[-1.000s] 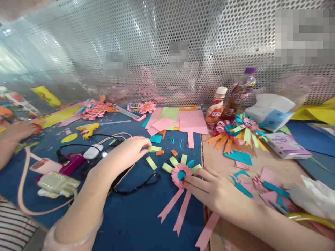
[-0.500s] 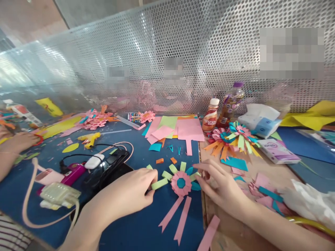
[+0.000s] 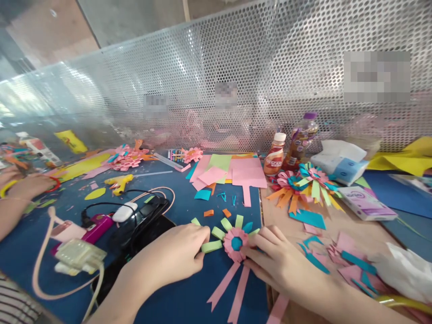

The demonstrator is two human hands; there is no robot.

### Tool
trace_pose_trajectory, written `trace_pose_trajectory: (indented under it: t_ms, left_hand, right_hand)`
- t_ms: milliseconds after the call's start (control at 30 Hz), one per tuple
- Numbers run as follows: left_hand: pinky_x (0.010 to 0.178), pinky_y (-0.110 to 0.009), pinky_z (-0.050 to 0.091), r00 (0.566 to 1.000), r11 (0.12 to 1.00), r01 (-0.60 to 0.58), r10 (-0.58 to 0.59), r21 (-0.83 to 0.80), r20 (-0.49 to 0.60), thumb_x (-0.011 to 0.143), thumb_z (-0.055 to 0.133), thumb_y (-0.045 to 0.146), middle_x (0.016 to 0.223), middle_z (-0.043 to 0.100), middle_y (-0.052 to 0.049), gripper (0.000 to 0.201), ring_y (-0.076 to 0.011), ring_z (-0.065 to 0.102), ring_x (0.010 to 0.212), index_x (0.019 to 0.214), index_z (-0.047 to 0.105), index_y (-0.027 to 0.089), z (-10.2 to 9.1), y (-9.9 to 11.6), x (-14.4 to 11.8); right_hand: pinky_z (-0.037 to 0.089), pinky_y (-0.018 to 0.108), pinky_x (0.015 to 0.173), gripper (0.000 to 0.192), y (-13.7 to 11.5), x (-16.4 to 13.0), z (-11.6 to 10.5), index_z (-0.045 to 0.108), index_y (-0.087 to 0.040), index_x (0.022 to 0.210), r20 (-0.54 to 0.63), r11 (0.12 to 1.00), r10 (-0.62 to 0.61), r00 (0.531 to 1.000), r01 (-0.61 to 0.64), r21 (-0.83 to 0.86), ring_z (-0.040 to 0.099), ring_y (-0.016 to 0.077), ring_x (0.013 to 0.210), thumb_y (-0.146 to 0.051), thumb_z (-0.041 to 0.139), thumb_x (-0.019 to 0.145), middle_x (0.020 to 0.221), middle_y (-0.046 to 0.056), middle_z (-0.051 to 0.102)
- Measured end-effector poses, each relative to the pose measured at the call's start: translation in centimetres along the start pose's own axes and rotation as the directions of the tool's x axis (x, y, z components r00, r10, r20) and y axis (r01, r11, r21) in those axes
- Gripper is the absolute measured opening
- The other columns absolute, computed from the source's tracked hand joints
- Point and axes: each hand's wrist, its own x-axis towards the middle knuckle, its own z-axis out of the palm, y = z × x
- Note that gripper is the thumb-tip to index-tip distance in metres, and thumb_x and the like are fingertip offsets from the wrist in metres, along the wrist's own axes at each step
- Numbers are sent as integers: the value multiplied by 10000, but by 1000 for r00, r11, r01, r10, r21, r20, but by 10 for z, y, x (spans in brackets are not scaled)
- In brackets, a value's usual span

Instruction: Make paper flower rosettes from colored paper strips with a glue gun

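Note:
A pink paper rosette [image 3: 232, 256] with a blue centre lies on the blue mat, with green loops and blue petals around its rim. Two notched pink paper tails spread from its lower edge. Between the thumb and fingers of my left hand [image 3: 182, 252] is a green paper strip [image 3: 211, 246], bent into a loop at the rosette's left side. My right hand [image 3: 280, 254] grips the rosette's right edge with thumb and fingers, covering some petals there. Small orange paper pieces [image 3: 209, 213] lie just beyond the rosette.
A phone with black cable [image 3: 148, 225], a charger [image 3: 79, 254] and a yellow glue gun [image 3: 119, 183] are on the left. Pink sheets [image 3: 249, 173], bottles [image 3: 275, 155], finished rosettes [image 3: 313, 177] and a tissue pack [image 3: 339, 159] stand behind. Another person's hand [image 3: 33, 186] works far left.
My right hand has moved from a green loop at the right onto the rosette's right edge. My left hand keeps its hold on the green strip. The view has shifted slightly.

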Motion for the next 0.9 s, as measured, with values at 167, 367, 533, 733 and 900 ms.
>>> trace_pose_trajectory:
  t_ms: [167, 367, 533, 733, 900]
  left_hand:
    - [560, -263, 320, 999, 999, -39, 39, -6, 7, 708, 394, 97, 736, 553, -12, 99, -162, 526, 670, 694, 414, 193, -2, 5, 2]
    - [546, -261, 301, 999, 999, -50, 50, -19, 15, 672, 410, 98, 729, 570, 4, 103, -163, 543, 663, 698, 419, 197, -2, 8, 5]
    - [516, -258, 269, 999, 999, -35, 35, -25, 20, 656, 422, 117, 701, 566, 8, 86, -160, 526, 628, 679, 409, 199, -4, 9, 8]
    - [505, -254, 246, 999, 999, -42, 42, -30, 9, 636, 423, 110, 678, 551, 10, 96, -151, 496, 599, 659, 389, 196, -5, 11, 10]
    - [520, -246, 260, 998, 997, -65, 65, -35, -11, 659, 422, 97, 694, 550, 7, 93, -140, 491, 606, 664, 409, 189, -3, 12, 9]
  right_hand:
    - [369, 295, 666, 215, 1, 2, 1, 637, -176, 832, -36, 999, 3, 999, -2, 34, 497, 148, 722, -211, 442, 914, 730, 23, 574]
    - [368, 293, 676, 244, 1, 3, 0, 645, -165, 828, -55, 997, -31, 998, 35, 63, 504, 142, 719, -180, 421, 924, 719, 24, 584]
    - [372, 302, 697, 223, 2, 2, -1, 653, -181, 921, -3, 994, -4, 1000, 4, 109, 525, 144, 745, -192, 430, 923, 762, 29, 601]
    - [364, 300, 708, 197, 2, 0, 2, 650, -186, 914, 4, 993, 1, 1000, -1, 118, 530, 143, 760, -175, 453, 911, 777, 26, 609]
    - [355, 284, 696, 168, 2, -1, 0, 641, -192, 917, 26, 997, -17, 1000, 15, 73, 528, 141, 769, -191, 474, 905, 779, 24, 598]
